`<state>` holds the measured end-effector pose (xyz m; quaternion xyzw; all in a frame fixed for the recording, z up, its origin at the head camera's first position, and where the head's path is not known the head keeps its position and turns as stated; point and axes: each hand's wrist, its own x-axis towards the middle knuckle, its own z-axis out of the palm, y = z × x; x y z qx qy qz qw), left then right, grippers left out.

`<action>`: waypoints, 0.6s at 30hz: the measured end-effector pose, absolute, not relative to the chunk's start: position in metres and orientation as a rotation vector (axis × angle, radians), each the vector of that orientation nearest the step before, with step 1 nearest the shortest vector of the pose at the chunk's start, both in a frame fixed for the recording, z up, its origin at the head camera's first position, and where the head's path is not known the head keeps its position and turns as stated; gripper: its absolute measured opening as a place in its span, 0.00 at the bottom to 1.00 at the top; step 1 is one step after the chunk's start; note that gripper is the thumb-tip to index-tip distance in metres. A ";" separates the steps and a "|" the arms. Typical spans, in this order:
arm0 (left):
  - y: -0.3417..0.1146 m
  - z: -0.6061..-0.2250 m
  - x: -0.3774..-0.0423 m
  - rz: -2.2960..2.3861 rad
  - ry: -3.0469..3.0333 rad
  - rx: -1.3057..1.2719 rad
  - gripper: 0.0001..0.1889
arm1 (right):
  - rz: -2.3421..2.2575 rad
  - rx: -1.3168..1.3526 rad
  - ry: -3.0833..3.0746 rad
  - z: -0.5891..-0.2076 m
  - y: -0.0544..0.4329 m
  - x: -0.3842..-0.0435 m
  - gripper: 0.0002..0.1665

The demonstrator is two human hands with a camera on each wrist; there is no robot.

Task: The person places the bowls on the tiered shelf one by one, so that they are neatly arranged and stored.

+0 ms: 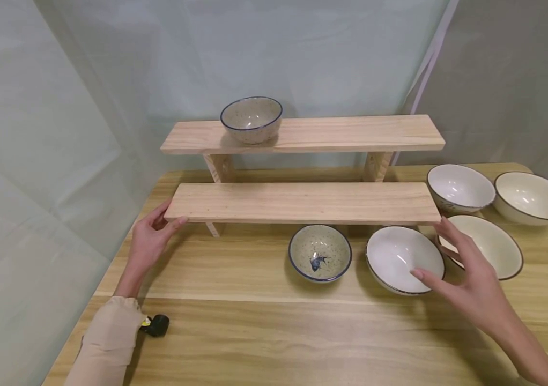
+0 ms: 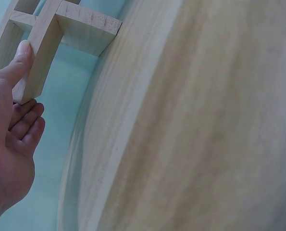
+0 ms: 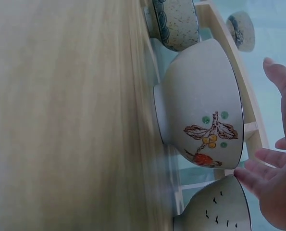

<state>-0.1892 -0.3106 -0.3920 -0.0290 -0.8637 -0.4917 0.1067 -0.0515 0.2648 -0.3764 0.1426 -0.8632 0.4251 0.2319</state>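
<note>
A two-step wooden shelf (image 1: 303,202) stands on the table. At the left end of its lower board, my left hand (image 1: 150,236) grips the corner; in the left wrist view the thumb (image 2: 21,60) lies on the board and the fingers curl by its end. My right hand (image 1: 476,284) is spread above a white bowl (image 1: 397,257), fingertips close to the board's right end; whether they touch it I cannot tell. Beneath the front edge sits a speckled bowl (image 1: 319,252) with a blue fish inside. Another blue-rimmed speckled bowl (image 1: 252,120) stands on the upper board.
Right of the shelf are a cream bowl (image 1: 488,241), a white bowl (image 1: 459,185) and a second cream bowl (image 1: 534,195). A small black object (image 1: 157,325) lies beside the left sleeve. Pale cloth (image 1: 274,53) hangs behind the wooden table (image 1: 274,332).
</note>
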 end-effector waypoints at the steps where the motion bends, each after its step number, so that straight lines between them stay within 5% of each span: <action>1: -0.311 -0.392 -0.189 -1.449 -2.542 -0.085 0.38 | 1.167 0.395 -2.374 -0.376 0.265 -0.051 0.66; 18: -0.311 -0.392 -0.189 -1.457 -2.547 -0.073 0.39 | 1.080 0.397 -2.354 -0.385 0.262 -0.037 0.66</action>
